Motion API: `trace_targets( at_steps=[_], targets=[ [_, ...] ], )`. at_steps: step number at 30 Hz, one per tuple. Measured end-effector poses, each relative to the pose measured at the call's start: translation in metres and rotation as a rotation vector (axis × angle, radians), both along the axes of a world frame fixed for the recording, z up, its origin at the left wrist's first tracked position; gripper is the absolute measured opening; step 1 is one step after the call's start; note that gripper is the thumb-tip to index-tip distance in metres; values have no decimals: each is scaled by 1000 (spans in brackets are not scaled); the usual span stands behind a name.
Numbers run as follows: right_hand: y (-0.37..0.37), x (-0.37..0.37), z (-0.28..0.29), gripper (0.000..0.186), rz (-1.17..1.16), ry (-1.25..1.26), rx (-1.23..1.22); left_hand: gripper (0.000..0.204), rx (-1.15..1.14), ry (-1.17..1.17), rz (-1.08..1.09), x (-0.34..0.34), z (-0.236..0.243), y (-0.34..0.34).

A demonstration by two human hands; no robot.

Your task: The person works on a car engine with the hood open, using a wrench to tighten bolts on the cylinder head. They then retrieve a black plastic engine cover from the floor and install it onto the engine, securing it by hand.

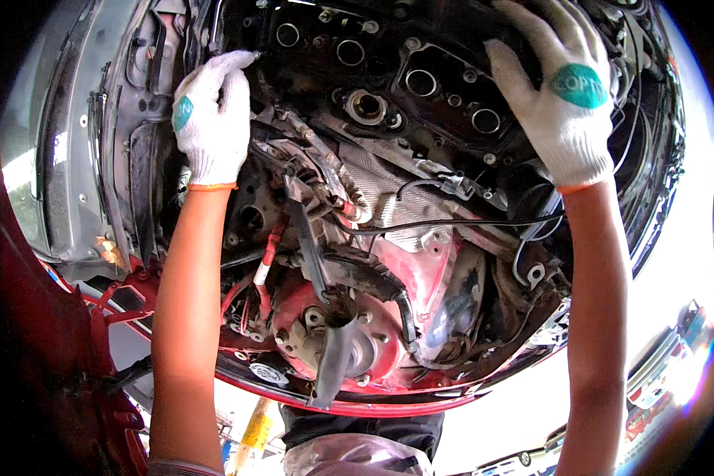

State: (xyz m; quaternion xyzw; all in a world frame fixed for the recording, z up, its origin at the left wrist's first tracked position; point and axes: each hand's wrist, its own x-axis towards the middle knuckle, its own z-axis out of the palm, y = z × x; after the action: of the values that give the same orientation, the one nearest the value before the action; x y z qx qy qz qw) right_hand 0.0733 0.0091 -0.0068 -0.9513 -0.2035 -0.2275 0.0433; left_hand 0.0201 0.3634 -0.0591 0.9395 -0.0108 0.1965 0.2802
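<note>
My left hand (213, 119), in a white knit glove with a green patch, is at the left end of the black engine cover (389, 47). Its fingers are drawn together at the cover's edge; what they grip, if anything, is hidden. Over the cover's right end lies my right hand (559, 95), gloved alike, thumb and fingers spread, the tips near the picture's upper edge. Several round holes with pale rims run along the cover. A round filler opening (366, 105) sits in its near side.
Nearer me are a ribbed metal heat shield (416, 210), a black cable (452, 225), a grey hose (335, 357) and a red strut-tower top (293, 317). The car's red edge (357, 408) curves in front of my body. The windscreen side (63, 151) is at left.
</note>
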Motion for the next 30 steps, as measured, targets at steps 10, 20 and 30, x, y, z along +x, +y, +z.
trace_targets(
  at_steps=[10, 20, 30],
  targets=[
    [-4, 1, 1, 27, 227, -29, 237, 18, 20, -50, -13, 4, -9, 8],
    [-27, -139, 16, 37, 280, 175, 570, 16, -11, -4, 8, 2, -13, 16],
    [-31, -150, -38, 43, -354, 134, 865, 18, 65, -4, 4, 2, -12, 15]
  ],
)
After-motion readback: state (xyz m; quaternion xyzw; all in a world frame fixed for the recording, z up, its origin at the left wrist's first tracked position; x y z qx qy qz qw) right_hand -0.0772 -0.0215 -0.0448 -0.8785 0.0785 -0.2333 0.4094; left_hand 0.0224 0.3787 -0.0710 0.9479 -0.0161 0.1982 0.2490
